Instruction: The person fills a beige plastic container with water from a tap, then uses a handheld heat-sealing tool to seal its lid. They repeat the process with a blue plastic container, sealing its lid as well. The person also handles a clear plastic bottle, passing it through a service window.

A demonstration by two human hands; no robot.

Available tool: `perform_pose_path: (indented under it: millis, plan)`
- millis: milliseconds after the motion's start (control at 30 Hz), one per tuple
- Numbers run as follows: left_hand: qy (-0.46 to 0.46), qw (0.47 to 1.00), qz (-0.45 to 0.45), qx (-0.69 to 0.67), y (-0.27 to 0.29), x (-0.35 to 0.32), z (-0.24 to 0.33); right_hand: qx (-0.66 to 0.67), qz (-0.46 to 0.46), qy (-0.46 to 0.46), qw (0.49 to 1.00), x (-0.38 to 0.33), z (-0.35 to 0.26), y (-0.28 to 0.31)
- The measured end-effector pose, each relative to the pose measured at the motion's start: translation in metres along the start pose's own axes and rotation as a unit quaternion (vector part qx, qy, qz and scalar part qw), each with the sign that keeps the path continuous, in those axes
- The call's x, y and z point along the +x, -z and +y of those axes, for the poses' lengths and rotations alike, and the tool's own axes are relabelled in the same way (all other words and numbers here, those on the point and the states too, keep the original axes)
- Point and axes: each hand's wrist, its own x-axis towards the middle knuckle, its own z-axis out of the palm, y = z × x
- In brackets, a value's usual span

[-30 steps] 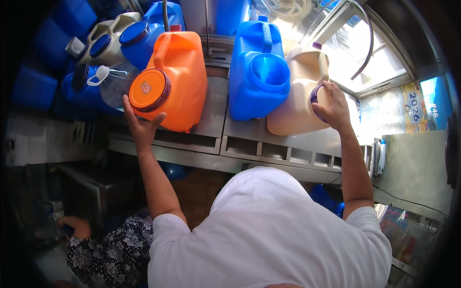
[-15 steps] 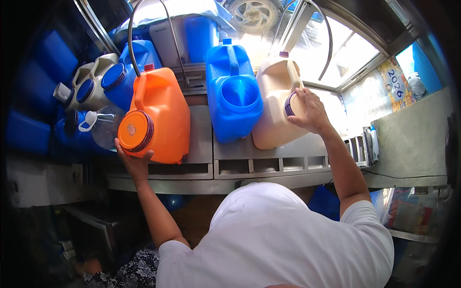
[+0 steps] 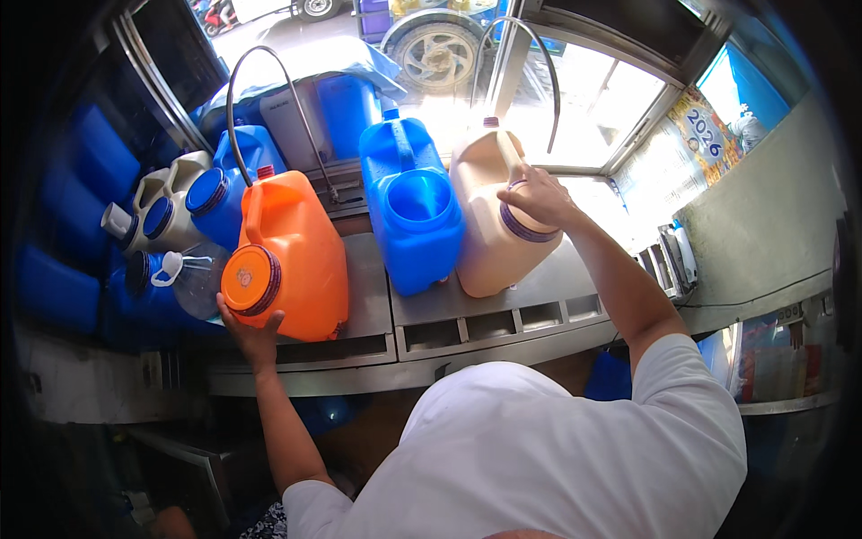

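An orange jug with a round orange lid stands at the counter's front. My left hand cups the lower rim of that lid, fingers at its left and thumb at its right; the palm side is hidden. To the right, a cream jug has a round lid with a purple ring. My right hand is closed over the lid's upper edge, close to the jug's handle, partly covering the lid. Between these two, a blue jug stands with its wide round mouth uncovered, touched by neither hand.
More blue and cream jugs and a clear bottle with a white handle crowd the left side. Two curved hoses arch above the jugs. The metal counter has a slotted front edge. Behind it are a window and a parked vehicle's wheel.
The view has shifted, showing more of the street. My right hand has moved from lying spread on the cream jug's lid to its upper edge, and the lid's ring now shows below the hand.
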Motion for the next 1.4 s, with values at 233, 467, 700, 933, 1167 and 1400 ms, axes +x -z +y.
perform_pose_path:
  millis: [233, 467, 700, 933, 1167, 1400]
  plan:
    - [-0.034, 0.999, -0.004, 0.026, 0.004, -0.002, -0.021, 0.232, 0.002, -0.134, 0.963, 0.126, 0.010, -0.036]
    - [-0.008, 0.992, 0.122, 0.029, -0.037, -0.028, 0.011, 0.127, 0.026, -0.148, 0.980, 0.092, 0.003, -0.026]
    - [-0.093, 0.994, -0.054, -0.010, -0.148, -0.098, 0.098, 0.115, -0.015, -0.080, 0.990, 0.076, 0.010, -0.014]
    - [-0.156, 0.964, -0.186, 0.105, -0.213, 0.022, 0.160, 0.083, -0.003, 0.099, 0.992, 0.055, 0.030, -0.028]
    - [-0.045, 0.966, -0.175, 0.185, -0.204, 0.044, 0.169, 0.149, -0.100, 0.204, 0.962, 0.039, 0.039, -0.024]
    - [0.004, 0.964, -0.164, 0.210, -0.210, 0.030, 0.181, 0.158, -0.094, 0.203, 0.962, 0.040, 0.042, -0.022]
